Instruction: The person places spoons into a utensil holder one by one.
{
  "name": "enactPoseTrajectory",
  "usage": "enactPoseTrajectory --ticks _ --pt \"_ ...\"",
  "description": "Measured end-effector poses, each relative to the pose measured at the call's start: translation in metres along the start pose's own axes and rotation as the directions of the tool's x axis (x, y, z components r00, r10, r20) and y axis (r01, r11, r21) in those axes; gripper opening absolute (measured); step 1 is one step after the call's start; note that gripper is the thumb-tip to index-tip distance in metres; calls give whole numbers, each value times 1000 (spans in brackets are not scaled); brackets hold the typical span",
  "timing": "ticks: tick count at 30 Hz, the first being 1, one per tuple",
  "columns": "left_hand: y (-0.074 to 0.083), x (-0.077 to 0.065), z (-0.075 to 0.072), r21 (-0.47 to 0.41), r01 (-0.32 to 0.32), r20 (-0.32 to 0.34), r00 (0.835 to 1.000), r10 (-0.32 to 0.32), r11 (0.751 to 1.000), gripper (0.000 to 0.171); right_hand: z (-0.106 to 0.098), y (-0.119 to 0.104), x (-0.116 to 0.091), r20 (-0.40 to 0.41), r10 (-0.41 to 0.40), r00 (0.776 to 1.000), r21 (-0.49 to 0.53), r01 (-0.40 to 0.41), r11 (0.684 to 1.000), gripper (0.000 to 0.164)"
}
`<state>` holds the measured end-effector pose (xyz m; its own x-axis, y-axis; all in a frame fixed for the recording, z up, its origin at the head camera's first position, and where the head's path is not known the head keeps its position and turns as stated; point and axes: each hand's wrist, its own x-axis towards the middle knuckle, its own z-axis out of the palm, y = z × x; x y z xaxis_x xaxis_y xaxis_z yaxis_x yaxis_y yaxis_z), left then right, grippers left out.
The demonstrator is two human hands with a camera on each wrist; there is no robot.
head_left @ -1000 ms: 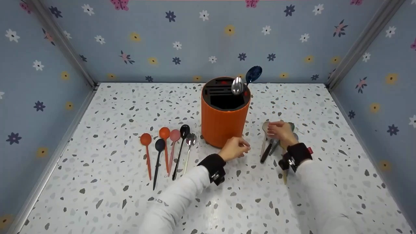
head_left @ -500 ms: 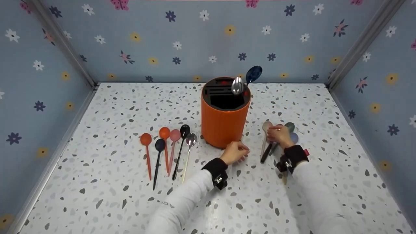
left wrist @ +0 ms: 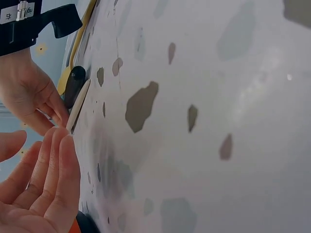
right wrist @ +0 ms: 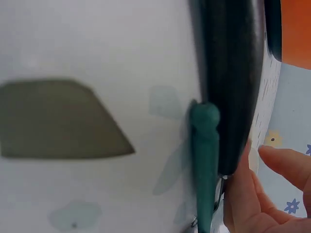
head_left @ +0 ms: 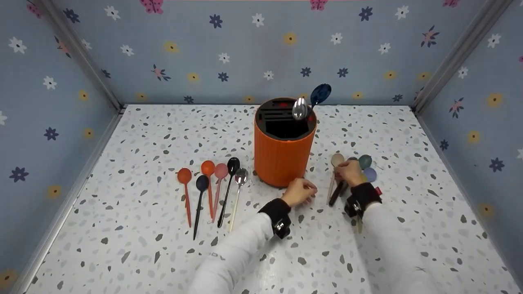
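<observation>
My right hand (head_left: 348, 171) reaches down over a cluster of spoons, its fingertips at the neck of a beige spoon (head_left: 337, 159). In the right wrist view thumb and fingers stand slightly apart beside a black handle (right wrist: 233, 82) and a green handle (right wrist: 206, 145). A green spoon (head_left: 365, 161) and a lavender spoon (head_left: 369, 174) show their bowls beyond this hand, which covers other parts of the cluster. Held low in front of the orange utensil holder (head_left: 282, 163), my left hand (head_left: 300, 192) has relaxed fingers and holds nothing.
A silver spoon (head_left: 300, 109) and a dark blue spoon (head_left: 320, 94) stand in the holder, bowls up. Several spoons lie in a row on the left, among them an orange spoon (head_left: 184, 176), a pink spoon (head_left: 221, 170) and another silver spoon (head_left: 241, 176). Patterned walls enclose the speckled table (head_left: 135, 143).
My right hand has shifted slightly left and down to the beige spoon's neck, uncovering the green and lavender bowls. The left hand has moved a little right beside the holder's base.
</observation>
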<state>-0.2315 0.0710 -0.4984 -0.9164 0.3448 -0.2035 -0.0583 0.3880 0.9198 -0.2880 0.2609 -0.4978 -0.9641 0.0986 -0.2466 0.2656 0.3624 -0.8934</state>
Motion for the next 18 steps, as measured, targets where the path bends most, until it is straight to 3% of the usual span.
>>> enactPoseTrajectory --ticks 8,16,18 --pt "1 5 2 -6 50 15 999 -50 999 17 1 -4 -3 -7 56 998 -205 -56 977 29" --pt "0 7 5 -42 74 8 997 -73 996 17 1 -8 -4 -30 66 997 -352 -72 933 23" --pt "0 8 6 -70 81 6 997 -81 994 17 1 -8 -4 -29 65 998 -348 -70 935 20"
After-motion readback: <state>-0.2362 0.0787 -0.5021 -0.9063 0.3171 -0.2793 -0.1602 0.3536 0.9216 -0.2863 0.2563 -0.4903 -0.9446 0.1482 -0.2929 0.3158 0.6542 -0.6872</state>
